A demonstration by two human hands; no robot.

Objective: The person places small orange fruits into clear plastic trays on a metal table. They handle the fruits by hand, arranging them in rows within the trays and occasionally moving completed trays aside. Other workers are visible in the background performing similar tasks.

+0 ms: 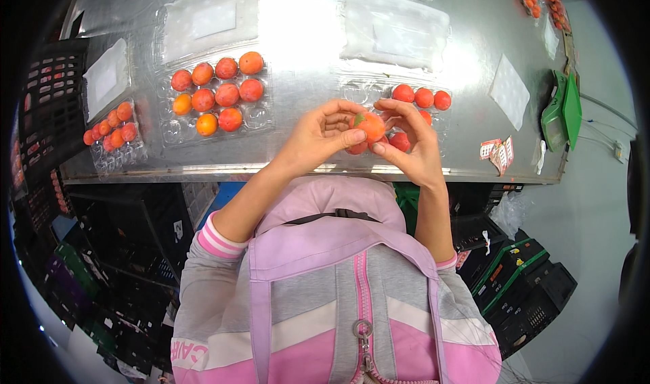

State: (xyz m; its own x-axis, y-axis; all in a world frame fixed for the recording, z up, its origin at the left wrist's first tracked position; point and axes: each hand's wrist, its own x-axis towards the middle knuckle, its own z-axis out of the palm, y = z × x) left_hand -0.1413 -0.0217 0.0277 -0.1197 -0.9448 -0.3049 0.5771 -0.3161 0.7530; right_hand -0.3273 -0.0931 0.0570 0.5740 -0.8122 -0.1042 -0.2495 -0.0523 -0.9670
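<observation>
Between my two hands is an orange-red round fruit (374, 125), plum-like, with a small green leaf (359, 119) on it. My left hand (325, 135) grips it from the left, thumb in front. The fingers of my right hand (414, 135) curl around its right side. Beneath my hands lies a clear plastic clamshell tray (355, 90), lid folded back, with several red fruits (423, 98) in its cups. My hands hide part of this tray. To the left, another open clamshell (172, 130) holds several red and orange fruits (227, 94), and some cups there hold none.
The steel table (304, 79) ends at a raised front edge (228, 169). At far left are a smaller clamshell (111, 166) with fruits and a black crate (45, 100). A white pad (510, 92), labels (500, 154) and a green dustpan (556, 111) lie right. Black crates (528, 292) stand below.
</observation>
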